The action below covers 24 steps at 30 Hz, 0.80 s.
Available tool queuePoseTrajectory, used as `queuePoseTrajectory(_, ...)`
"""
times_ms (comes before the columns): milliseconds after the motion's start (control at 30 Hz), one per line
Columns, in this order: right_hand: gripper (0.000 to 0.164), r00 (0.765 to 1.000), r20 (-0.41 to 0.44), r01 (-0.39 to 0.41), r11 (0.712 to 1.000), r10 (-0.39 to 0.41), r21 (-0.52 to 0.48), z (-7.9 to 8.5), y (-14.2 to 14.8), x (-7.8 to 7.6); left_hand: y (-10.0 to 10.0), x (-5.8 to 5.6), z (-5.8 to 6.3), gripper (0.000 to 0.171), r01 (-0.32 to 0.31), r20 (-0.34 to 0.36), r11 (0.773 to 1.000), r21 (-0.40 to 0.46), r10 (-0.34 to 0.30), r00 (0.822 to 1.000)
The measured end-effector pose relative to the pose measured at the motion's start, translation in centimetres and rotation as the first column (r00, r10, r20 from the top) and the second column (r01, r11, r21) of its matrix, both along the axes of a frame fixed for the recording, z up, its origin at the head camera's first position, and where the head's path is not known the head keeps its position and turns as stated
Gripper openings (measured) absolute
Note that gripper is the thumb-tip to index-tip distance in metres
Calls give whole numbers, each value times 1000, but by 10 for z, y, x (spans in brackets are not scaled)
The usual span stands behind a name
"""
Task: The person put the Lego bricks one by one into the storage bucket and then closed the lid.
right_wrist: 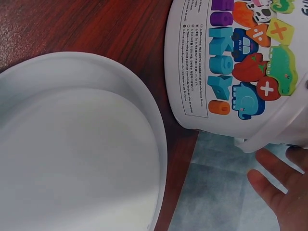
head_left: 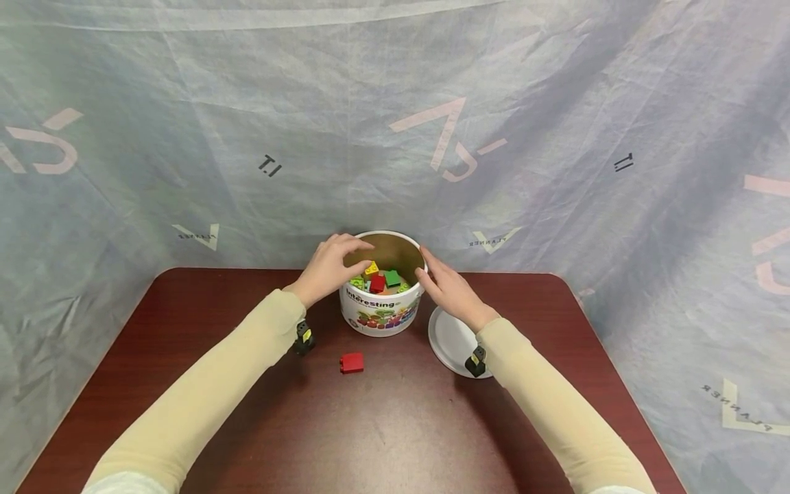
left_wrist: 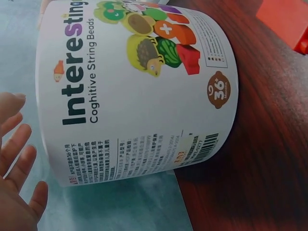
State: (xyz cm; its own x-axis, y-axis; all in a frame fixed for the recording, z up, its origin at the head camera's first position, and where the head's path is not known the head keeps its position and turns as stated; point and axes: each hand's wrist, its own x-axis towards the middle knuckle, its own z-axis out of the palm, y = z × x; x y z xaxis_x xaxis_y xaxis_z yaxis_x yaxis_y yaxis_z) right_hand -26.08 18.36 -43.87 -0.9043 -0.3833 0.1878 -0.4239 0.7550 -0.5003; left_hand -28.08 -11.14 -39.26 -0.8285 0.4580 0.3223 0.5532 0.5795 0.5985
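A white bucket point(head_left: 379, 322) with "Interesting" printed on it stands upright near the table's far edge. Several toy blocks lie inside, among them a yellow block point(head_left: 371, 268), a red block point(head_left: 377, 284) and a green block point(head_left: 392, 278). Over the bucket's left rim reaches my left hand point(head_left: 327, 269), thumb and fingers apart with nothing seen between them. My right hand point(head_left: 449, 287) rests against the right rim with its fingers extended. In the right wrist view, the fingers lie by the bucket's white handle point(right_wrist: 276, 126). Another red block point(head_left: 352, 363) lies on the table in front of the bucket.
A round white lid point(head_left: 446, 337) lies on the dark red table point(head_left: 395, 425), right of the bucket and partly under my right wrist. A grey printed curtain point(head_left: 345, 137) hangs close behind the bucket and along both sides of the table.
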Motion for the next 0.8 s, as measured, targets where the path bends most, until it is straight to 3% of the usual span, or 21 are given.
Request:
queuePoseTrajectory(233, 71, 1000, 2, -1, 1000, 1, -5, 0, 1, 0, -9, 9, 0, 34, 18, -45, 999, 27, -17, 999)
queuePoseTrajectory(567, 70, 1000, 12, 5, 1000, -5, -10, -1, 1, 0, -21, 23, -4, 35, 32, -33, 997, 68, -30, 999)
queuePoseTrajectory(800, 69, 1000, 15, 6, 1000, -6, -13, -1, 0, 1, -27, 41, -7, 33, 52, -69, 993, 105, -45, 997)
